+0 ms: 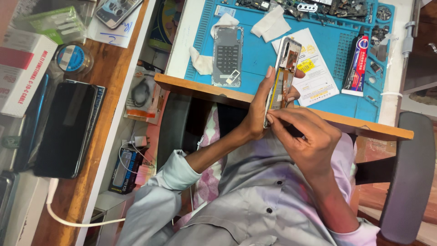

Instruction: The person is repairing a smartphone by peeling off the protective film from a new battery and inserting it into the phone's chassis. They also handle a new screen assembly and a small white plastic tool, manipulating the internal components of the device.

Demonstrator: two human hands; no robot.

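Nearest, the right hand [306,136] pinches its fingertips at the lower end of an opened phone frame [283,77], gripped by the left hand [260,109], its long axis running away over the blue repair mat [255,59].

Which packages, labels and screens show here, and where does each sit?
White and red box: far left shelf, rectangular.
Dark phone screen: left wooden shelf, black, unlit.
Adhesive tube: right on blue mat, black, red-white label.
White printed sheet: on mat, yellow sticker.
Opened phone: held by left hand.
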